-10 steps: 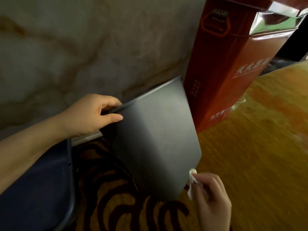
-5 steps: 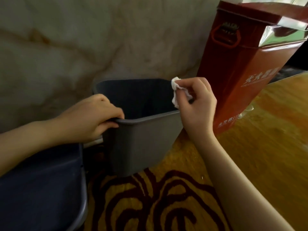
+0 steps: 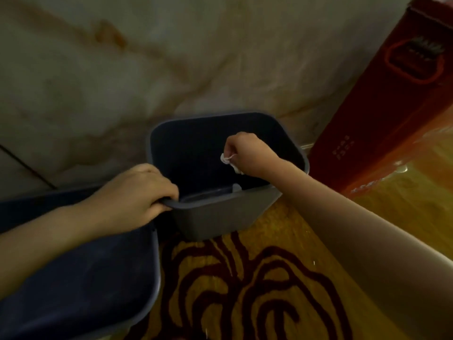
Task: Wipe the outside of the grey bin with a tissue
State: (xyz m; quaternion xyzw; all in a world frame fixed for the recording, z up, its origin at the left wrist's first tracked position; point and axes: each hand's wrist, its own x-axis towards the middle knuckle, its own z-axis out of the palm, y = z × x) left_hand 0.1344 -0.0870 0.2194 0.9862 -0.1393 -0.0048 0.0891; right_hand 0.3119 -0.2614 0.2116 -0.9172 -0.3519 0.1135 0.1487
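Observation:
The grey bin [image 3: 215, 217] stands upright on the carpet against the marbled wall, its dark inside open to view. My left hand [image 3: 137, 195] grips the near left corner of the bin's rim. My right hand [image 3: 247, 155] hangs over the bin's opening, fingers pinched on a small crumpled white tissue [image 3: 226, 160]. The tissue sits above the inside of the bin, apart from its walls as far as I can see.
A dark blue container [image 3: 81, 278] sits at the lower left, touching the bin's left side. A tall red box [image 3: 392, 106] leans at the right by the wall. Patterned yellow and dark red carpet [image 3: 245, 290] covers the floor.
The bin was tilted on its side a second ago and now stands upright. My right hand with the tissue rose from the bin's lower edge to the rim, then moved over the opening.

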